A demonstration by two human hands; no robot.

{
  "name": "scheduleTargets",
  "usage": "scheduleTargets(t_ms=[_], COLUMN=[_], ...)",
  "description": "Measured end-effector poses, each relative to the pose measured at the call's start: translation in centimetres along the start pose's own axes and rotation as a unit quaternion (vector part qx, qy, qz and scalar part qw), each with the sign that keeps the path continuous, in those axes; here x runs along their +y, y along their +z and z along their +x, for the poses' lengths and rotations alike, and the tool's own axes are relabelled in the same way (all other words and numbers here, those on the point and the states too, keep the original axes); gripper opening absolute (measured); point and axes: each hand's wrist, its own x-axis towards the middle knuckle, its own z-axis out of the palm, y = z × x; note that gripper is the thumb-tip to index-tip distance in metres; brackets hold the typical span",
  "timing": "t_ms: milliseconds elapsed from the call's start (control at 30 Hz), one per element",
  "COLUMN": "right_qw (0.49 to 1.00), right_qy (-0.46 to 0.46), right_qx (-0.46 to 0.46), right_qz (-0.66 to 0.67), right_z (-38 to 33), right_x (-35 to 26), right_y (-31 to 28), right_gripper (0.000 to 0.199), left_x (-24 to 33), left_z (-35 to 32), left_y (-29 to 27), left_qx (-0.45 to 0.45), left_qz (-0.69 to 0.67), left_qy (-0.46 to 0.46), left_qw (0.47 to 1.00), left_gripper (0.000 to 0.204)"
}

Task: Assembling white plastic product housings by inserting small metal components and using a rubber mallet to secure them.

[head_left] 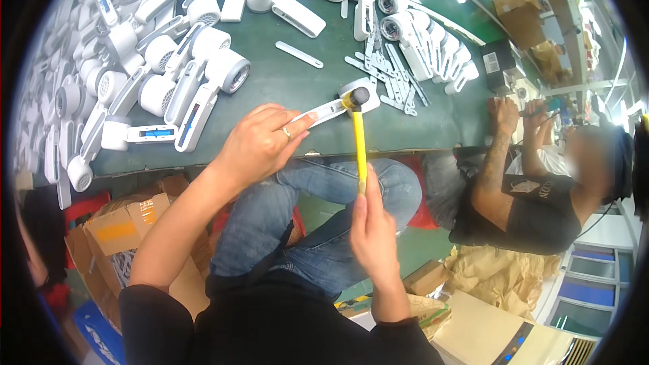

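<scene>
1. the white plastic housing (334, 105) lies flat near the front edge of the green table (304, 81), its round end under the mallet head and its long handle part running back toward the left hand.
2. it looks like a light, rigid moulded shell, smooth and probably a bit slippery; thin plastic of this kind could crack or scuff under a hard blow, so the flat handle part seems the safest place to pin it.
3. the left hand (260, 145) presses down on that handle end, fingertips spread over it, a ring on one finger; it pins the piece rather than wrapping round it.
4. the right hand (370, 230) is clenched round the low end of the yellow-handled mallet (358, 132), whose dark head rests on or just above the housing's round end, well ahead of the grip.
5. further out, heaps of similar white units (169, 61) and loose flat strips (395, 74) cover the table; a seated co-worker's arm (497, 162) shows at right.
</scene>
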Motion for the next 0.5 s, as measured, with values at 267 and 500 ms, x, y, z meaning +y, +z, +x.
scheduleTargets(t_ms=[267,500], right_qw=[0.994,0.98], right_qy=[-0.068,-0.149], right_qx=[0.07,0.079], right_qz=[0.047,0.107], right_z=[0.3,-3.9], right_x=[1.1,-0.1], right_y=[1.1,-1.4], right_gripper=[0.051,0.054], left_x=[0.0,0.5], left_z=[-0.1,-0.3], left_y=[0.1,0.2], left_qx=[-0.009,0.02], left_qz=[-0.018,-0.112], left_qy=[-0.01,-0.131], left_qw=[1.0,0.985], left_gripper=[0.034,0.051])
